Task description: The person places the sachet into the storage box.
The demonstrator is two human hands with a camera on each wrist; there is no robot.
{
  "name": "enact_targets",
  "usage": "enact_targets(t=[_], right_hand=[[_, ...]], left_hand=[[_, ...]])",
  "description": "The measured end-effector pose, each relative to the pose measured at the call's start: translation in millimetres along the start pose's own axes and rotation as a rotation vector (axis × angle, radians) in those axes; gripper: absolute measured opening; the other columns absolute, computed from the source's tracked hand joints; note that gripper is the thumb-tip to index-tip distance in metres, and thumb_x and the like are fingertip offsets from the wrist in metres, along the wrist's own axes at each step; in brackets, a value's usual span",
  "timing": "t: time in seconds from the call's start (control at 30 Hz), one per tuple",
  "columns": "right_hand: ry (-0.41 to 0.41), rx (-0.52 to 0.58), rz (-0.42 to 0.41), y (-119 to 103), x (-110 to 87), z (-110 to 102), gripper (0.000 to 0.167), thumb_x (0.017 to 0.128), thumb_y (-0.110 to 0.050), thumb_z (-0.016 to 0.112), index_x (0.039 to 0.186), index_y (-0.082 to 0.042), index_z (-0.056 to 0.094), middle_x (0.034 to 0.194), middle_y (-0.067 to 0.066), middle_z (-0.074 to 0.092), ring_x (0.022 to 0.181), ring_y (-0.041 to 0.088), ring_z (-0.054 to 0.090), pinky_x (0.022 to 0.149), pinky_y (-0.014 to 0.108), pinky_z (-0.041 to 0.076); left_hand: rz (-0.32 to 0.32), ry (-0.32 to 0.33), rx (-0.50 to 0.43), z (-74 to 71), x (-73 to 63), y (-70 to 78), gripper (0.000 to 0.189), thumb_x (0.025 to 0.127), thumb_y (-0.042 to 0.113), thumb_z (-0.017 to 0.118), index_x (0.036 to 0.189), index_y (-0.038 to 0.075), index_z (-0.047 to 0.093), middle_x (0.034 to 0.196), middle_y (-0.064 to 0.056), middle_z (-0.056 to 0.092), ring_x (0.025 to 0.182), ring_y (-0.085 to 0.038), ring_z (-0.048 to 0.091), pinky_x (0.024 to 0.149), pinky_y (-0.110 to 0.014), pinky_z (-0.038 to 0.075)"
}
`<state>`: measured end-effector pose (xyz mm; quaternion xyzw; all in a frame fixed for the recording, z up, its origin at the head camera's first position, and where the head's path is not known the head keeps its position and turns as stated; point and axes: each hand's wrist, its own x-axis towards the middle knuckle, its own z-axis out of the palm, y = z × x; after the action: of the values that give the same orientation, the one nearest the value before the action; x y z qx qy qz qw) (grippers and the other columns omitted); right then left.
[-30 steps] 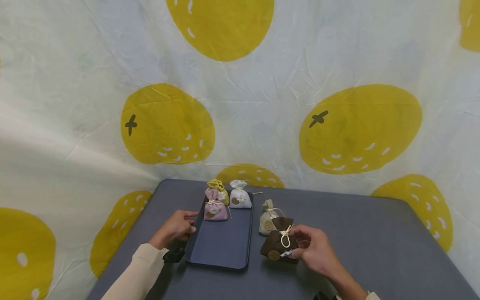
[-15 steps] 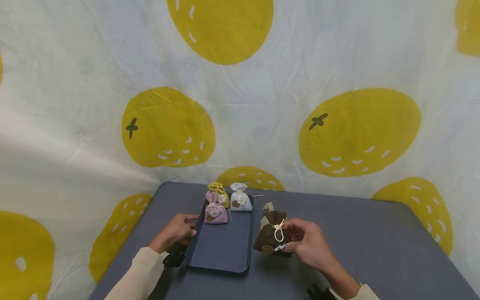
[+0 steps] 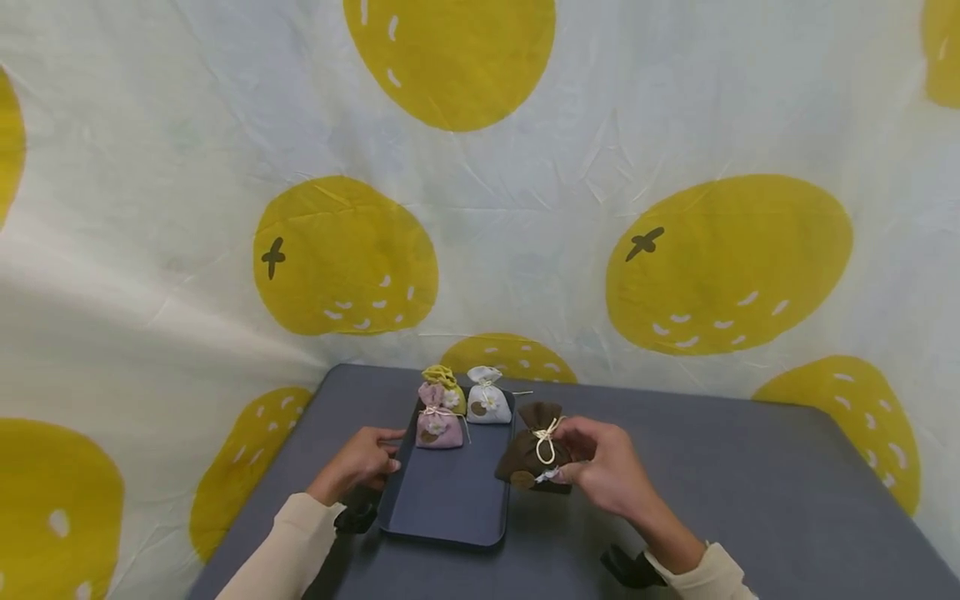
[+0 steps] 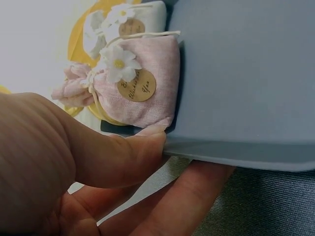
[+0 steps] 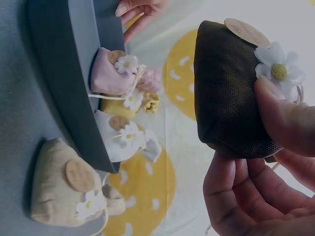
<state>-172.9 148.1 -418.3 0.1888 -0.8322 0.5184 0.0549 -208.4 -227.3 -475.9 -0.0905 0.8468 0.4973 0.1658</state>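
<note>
My right hand [image 3: 609,467] grips a dark brown drawstring pouch [image 3: 528,454] by its side, raised over the table just right of the tray. A cream bow, round tag and white flower decorate this pouch. My left hand [image 3: 367,457] pinches the left rim of the dark tray [image 3: 450,500], thumb on top and fingers underneath. At the tray's far end sit a pink pouch [image 3: 440,432], a yellow pouch [image 3: 441,374] behind it and a white pouch [image 3: 498,412]. On the table beside the tray, a beige pouch [image 5: 54,187] shows in the right wrist view; the brown one hides it in the head view.
The dark grey table [image 3: 712,492] extends to the right of the tray. Behind it and along the left hangs a pale curtain [image 3: 517,250] printed with large yellow fruit.
My right hand has carried the brown pouch left and slightly up, toward the tray's right rim, covering the beige pouch in the head view. My left hand stays on the tray's rim.
</note>
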Motion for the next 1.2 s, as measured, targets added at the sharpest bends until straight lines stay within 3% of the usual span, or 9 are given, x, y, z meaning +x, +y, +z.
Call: enact_targets(t=[0.5,1.03,1.2], right_hand=[[-0.012,-0.057,-0.033,-13.3,23.3,8.0,0.038,0.068,0.011,0.082,0.099,-0.01,0.075,0.089,0.002,0.077,0.074,0.008,0.067,0.071,0.026,0.055],[0.011,-0.051,-0.053,-20.6,45.7,22.5,0.037,0.067,0.012,0.08,0.099,-0.007,0.075,0.088,0.006,0.076,0.075,0.015,0.068,0.071,0.027,0.055],[0.012,-0.038,-0.058,-21.6,48.9,27.5,0.037,0.065,0.012,0.082,0.097,-0.007,0.075,0.086,0.006,0.076,0.073,0.012,0.065,0.071,0.025,0.055]], left_hand=[[-0.012,0.002,-0.01,3.8,0.6,5.1,0.067,0.087,-0.02,0.064,0.151,0.0,0.053,0.14,-0.033,0.061,0.097,-0.034,0.079,0.071,-0.049,0.064],[-0.004,-0.006,-0.01,1.5,5.0,6.5,0.067,0.088,-0.019,0.065,0.151,0.0,0.053,0.137,-0.033,0.064,0.097,-0.034,0.078,0.073,-0.05,0.064],[-0.01,-0.001,-0.014,1.9,1.5,3.5,0.067,0.088,-0.019,0.065,0.151,0.0,0.053,0.138,-0.033,0.063,0.097,-0.033,0.078,0.072,-0.049,0.064]])
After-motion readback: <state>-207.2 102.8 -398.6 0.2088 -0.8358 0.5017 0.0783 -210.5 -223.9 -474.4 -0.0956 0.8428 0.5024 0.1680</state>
